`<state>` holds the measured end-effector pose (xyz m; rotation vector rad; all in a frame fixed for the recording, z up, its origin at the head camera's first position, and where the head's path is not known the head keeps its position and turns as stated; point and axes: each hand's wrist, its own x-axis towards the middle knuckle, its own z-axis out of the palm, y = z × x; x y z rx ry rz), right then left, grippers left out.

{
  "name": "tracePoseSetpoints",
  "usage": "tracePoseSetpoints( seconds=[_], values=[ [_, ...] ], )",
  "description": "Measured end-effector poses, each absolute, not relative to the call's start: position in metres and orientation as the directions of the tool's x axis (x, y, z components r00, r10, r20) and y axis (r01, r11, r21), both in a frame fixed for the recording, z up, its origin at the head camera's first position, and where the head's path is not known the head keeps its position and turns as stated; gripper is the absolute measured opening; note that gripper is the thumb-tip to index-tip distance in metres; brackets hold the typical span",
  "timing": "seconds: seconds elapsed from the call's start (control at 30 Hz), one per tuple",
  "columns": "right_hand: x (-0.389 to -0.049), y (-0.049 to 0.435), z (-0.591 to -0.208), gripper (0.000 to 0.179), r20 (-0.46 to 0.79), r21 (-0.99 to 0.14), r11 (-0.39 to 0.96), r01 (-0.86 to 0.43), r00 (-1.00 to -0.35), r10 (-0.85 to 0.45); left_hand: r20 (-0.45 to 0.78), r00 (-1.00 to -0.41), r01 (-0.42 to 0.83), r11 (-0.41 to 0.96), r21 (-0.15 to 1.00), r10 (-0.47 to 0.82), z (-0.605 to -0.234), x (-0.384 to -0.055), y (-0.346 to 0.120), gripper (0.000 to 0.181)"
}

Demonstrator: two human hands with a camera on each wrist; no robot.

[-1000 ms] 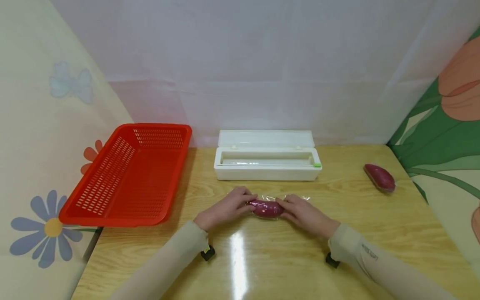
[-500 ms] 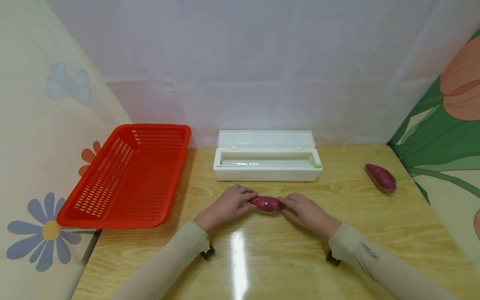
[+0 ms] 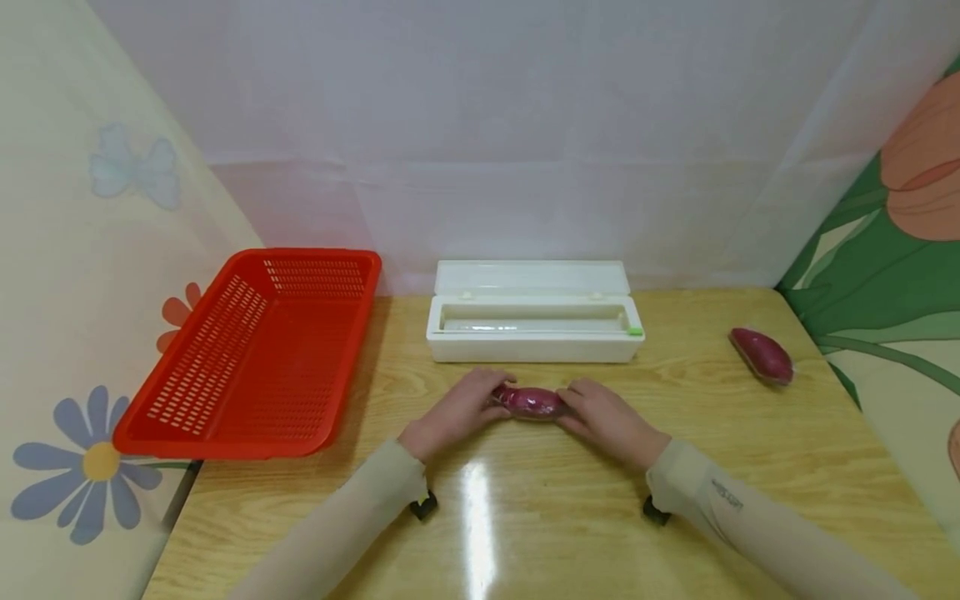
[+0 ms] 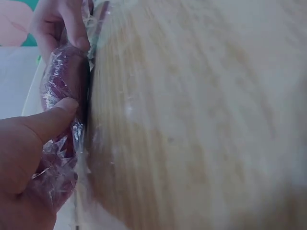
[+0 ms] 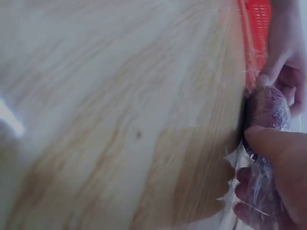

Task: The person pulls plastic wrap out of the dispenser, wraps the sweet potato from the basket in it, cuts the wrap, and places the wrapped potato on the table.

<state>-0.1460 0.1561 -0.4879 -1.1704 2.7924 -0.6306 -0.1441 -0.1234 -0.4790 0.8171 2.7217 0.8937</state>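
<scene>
A reddish-purple sweet potato (image 3: 534, 403) wrapped in clear cling film lies crosswise between both hands, in front of the white box. My left hand (image 3: 459, 410) grips its left end, thumb on the near side and fingers behind. At the right end, my right hand (image 3: 613, 422) holds it the same way. The left wrist view shows crinkled cling film (image 4: 53, 176) bunched in the left palm, past the potato's end. Loose film (image 5: 263, 188) also gathers under the right fingers in the right wrist view.
Behind the hands stands a white cling film dispenser (image 3: 534, 348), its lid raised. A red perforated basket (image 3: 341, 333) sits at the left. On the right of the wooden table (image 3: 570, 533) lies another film-wrapped sweet potato (image 3: 763, 356).
The sweet potato has rolled slightly away from me, toward the dispenser. Film that stuck out behind it a second ago no longer shows there. Both hands keep their hold on its ends.
</scene>
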Motion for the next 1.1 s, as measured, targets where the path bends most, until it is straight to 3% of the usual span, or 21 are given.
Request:
tracePoseSetpoints(
  seconds=[0.17, 0.3, 0.6, 0.77, 0.97, 1.1],
  values=[
    [-0.147, 0.157, -0.486, 0.038, 0.066, -0.446, 0.612, -0.653, -0.706, -0.705, 0.006, -0.854, 0.395, 0.641, 0.658, 0.520, -0.482, -0.141, -0.127, 0.032],
    [-0.143, 0.161, -0.483, 0.042, 0.064, -0.473, 0.565, -0.676, -0.666, -0.743, -0.034, -0.853, 0.364, 0.640, 0.677, 0.521, -0.481, -0.130, -0.131, 0.033],
    [-0.131, 0.167, -0.486, 0.046, 0.117, -0.386, 0.470, -0.794, -0.547, -0.829, -0.038, -0.827, 0.404, 0.640, 0.653, 0.561, -0.474, -0.099, -0.135, 0.035],
    [-0.131, 0.167, -0.487, 0.056, 0.155, -0.368, 0.491, -0.790, -0.573, -0.805, -0.027, -0.823, 0.418, 0.638, 0.646, 0.567, -0.477, -0.104, -0.135, 0.038],
    [-0.134, 0.164, -0.487, 0.057, 0.227, -0.329, 0.454, -0.828, -0.536, -0.813, -0.091, -0.856, 0.325, 0.669, 0.669, 0.508, -0.474, -0.113, -0.132, 0.034],
    [-0.135, 0.156, -0.484, 0.058, 0.161, -0.378, 0.525, -0.762, -0.613, -0.774, -0.093, -0.906, 0.242, 0.684, 0.688, 0.414, -0.470, -0.113, -0.129, 0.022]
  ],
)
